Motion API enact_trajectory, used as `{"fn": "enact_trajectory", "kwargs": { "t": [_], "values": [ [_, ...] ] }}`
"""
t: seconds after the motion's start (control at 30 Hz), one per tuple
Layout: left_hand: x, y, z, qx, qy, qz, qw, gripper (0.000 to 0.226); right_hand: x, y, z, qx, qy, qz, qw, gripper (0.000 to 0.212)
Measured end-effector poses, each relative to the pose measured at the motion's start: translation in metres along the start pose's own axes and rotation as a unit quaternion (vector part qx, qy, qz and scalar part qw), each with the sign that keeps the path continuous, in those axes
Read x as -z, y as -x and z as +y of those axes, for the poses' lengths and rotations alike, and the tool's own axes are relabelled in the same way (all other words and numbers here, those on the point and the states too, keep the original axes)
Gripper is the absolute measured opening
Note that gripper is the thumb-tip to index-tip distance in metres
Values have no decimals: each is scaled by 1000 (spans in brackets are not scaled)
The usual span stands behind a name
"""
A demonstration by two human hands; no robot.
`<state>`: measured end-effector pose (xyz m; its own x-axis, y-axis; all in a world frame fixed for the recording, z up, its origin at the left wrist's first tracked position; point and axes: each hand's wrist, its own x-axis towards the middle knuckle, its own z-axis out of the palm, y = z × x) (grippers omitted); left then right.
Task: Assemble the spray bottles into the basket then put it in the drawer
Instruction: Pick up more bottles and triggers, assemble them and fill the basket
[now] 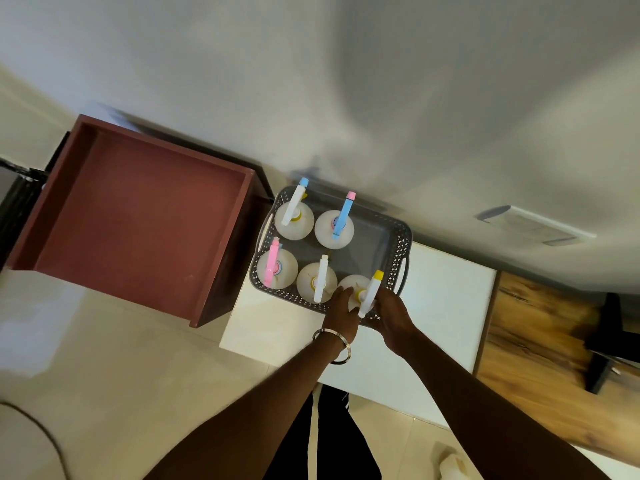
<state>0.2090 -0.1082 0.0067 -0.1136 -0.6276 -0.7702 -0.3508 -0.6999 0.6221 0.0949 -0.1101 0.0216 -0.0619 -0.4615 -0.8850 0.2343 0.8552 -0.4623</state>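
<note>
Spray bottle (pixel 360 292) between both hands, left hand (pixel 341 311), right hand (pixel 393 317)

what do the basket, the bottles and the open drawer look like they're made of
Basket: likely moulded plastic, matte grey; the walls are pierced in a regular lattice. Bottles: probably translucent whitish plastic with opaque coloured spray heads. Drawer: looks like painted or laminated board, flat reddish-brown with square edges; which one can't be told.

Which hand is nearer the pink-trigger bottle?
Left. The left hand is at the basket's near rim, right of the pink-trigger bottle. The right hand is farther right, beyond the yellow-tipped bottle.
</note>
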Motion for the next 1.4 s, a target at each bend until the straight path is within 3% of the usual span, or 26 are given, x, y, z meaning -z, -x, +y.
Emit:
{"fn": "enact_trajectory", "kwargs": {
  "t": [0.43, 0.67, 0.83, 1.0, 1.17, 1.4],
  "values": [
    [-2, 0, -4, -17, -3, 11, 1000, 49, 1, 1, 0, 15, 20, -19, 1000, 21],
    [1, 1, -8, -24, -40, 0, 999, 58, 1, 5, 0, 27, 26, 23, 999, 13],
    [3, 12, -4, -3, -9, 11, 1000, 63, 3, 21, -1, 52, 65, 76, 994, 29],
    [14, 26, 0, -4, -33, 33, 999, 61, 5, 47, 1, 84, 99, 96, 987, 9],
    [24, 55, -6, -54, -93, 34, 994, 57, 9, 73, 17, 107, 117, 121, 980, 41],
    [21, 102, -18, -73, -121, 61, 988, 69, 23, 122, 51, 140, 188, 132, 963, 57]
  ]
}}
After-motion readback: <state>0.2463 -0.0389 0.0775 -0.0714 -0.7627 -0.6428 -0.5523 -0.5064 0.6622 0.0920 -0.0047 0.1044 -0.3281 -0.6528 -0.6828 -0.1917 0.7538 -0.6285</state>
